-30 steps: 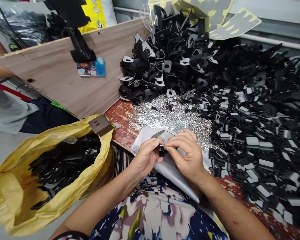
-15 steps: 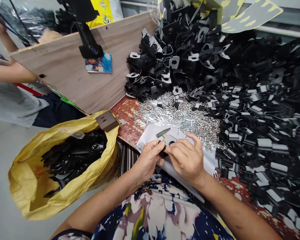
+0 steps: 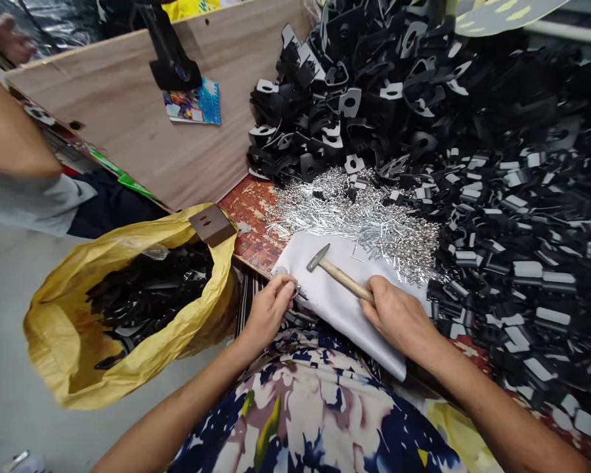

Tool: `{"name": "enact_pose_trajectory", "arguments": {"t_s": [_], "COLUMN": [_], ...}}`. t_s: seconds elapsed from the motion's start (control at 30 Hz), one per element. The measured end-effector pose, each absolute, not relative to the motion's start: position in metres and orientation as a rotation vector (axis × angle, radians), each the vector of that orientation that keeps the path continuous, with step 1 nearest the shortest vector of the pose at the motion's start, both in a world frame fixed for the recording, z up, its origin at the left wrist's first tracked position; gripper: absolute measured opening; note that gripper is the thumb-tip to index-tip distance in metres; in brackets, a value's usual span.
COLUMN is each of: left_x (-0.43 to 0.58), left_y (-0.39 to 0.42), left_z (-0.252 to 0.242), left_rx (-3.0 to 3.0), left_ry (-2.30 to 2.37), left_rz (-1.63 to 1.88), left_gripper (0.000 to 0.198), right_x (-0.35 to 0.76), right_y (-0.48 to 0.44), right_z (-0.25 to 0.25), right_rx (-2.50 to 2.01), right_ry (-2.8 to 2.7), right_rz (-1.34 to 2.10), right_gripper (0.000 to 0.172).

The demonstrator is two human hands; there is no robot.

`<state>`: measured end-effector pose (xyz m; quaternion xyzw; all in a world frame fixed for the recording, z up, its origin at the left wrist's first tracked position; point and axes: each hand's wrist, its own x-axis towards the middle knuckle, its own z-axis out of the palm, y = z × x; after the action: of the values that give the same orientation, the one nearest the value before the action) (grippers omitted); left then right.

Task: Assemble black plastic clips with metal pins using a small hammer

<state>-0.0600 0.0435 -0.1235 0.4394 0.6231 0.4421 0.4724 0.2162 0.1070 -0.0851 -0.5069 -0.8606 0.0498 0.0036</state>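
My right hand [image 3: 398, 314] is wrapped round the wooden handle of a small hammer [image 3: 345, 280]. The hammer's dark metal head points away to the left, over a silvery sheet [image 3: 320, 279] at the table's front edge. Left of the hammer, my left hand [image 3: 270, 307] pinches a small dark part [image 3: 298, 292] by the sheet's left side. Much of that part is hidden by the fingers. Loose metal pins [image 3: 354, 213] lie heaped just beyond the sheet.
Black plastic clip pieces [image 3: 339, 105] are piled at the back, and small black parts [image 3: 526, 269] cover the right side. A yellow sack [image 3: 49, 328] with black pieces stands at left, a brown block [image 3: 211, 225] on its rim. A wooden board [image 3: 231, 79] rises behind; another person's arm [image 3: 14, 125] shows beyond.
My hands have moved apart. The right hand has let go of the dark part and taken hold of the hammer; the left has shifted left with the part. The view has tilted slightly downward.
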Motion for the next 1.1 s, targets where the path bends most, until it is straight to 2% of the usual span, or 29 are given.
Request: {"name": "enact_pose_trajectory", "arguments": {"t_s": [0.07,0.13,0.23,0.33,0.47,0.67,0.87,0.97,1.1], "left_x": [-0.048,-0.043,-0.043,-0.045,-0.044,-0.045,-0.050,-0.062,-0.110], "left_y": [0.048,0.050,0.049,0.049,0.050,0.050,0.049,0.046,0.027], "left_z": [-0.131,-0.133,-0.132,-0.133,-0.136,-0.138,-0.142,-0.128,-0.088], "left_rx": [1.166,1.249,1.294,1.303,1.317,1.304,1.135,1.107,1.192], "left_ry": [1.588,1.620,1.642,1.694,1.737,1.726,1.499,1.413,1.688], "left_rz": [1.127,1.156,1.168,1.181,1.189,1.194,1.288,1.362,1.422], "left_gripper": [0.037,0.040,0.041,0.044,0.045,0.048,0.045,0.043,0.033], "right_x": [0.222,0.225,0.226,0.220,0.213,0.215,0.214,0.213,0.210], "right_y": [0.102,0.093,0.075,0.063,0.062,0.056,0.068,0.088,0.103], "right_z": [-0.076,-0.065,-0.056,-0.062,-0.076,-0.075,-0.083,-0.087,-0.093], "right_rx": [-1.571,-1.406,-1.151,-1.056,-1.077,-1.102,-1.200,-1.242,-1.268], "right_ry": [-2.672,-2.613,-2.445,-2.372,-2.549,-2.440,-2.566,-2.553,-2.642], "right_rz": [0.306,0.362,0.258,0.124,0.060,0.048,0.365,0.220,-0.047], "right_gripper": [0.014,0.033,0.054,0.063,0.057,0.065,0.053,0.049,0.035]}}
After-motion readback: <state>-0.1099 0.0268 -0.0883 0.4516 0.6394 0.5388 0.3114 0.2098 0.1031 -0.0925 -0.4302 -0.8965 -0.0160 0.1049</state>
